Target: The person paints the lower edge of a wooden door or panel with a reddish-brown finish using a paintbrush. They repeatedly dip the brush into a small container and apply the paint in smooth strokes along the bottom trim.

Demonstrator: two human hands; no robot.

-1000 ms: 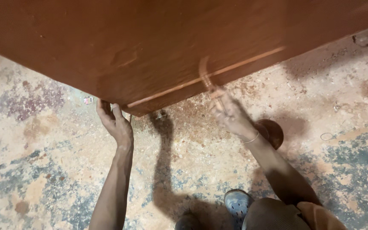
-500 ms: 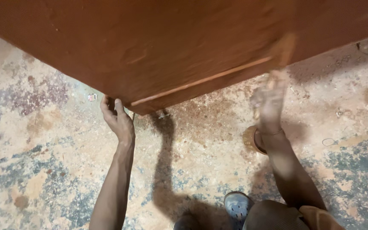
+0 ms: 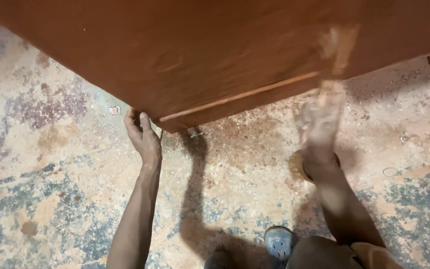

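Fingers of the left hand (image 3: 143, 137) curl up against the lower corner of a big reddish-brown wooden panel (image 3: 215, 55), and the palm presses its underside edge, so this grip is closed on the wood. How far the fingertips wrap behind the corner is hidden by the panel itself.

Over on the other side, the right hand (image 3: 319, 122) is a motion blur reaching up toward the panel's lower edge. It seems to carry something pale and flat, perhaps a scrap of sanding paper, that smears upward across the face of the wood, but the blur is too heavy to say what it is, or whether that grip is tight or loose.

Most of the upper part of the view is taken up by the panel, tilted so that its lower corner points down between the two arms. A thin, lighter groove (image 3: 240, 95) runs slantwise along its face just above the bottom edge.

Below lies a rough concrete floor (image 3: 51, 189), blotched grey and tan and dusted with sawdust, thickest right under the panel. The panel's corner and left arm cast a dark shadow (image 3: 195, 199) across it. A grey shoe (image 3: 278, 241) shows at the bottom edge, near the right forearm, and a small white scrap (image 3: 114, 110) lies on the floor just left of the left hand.
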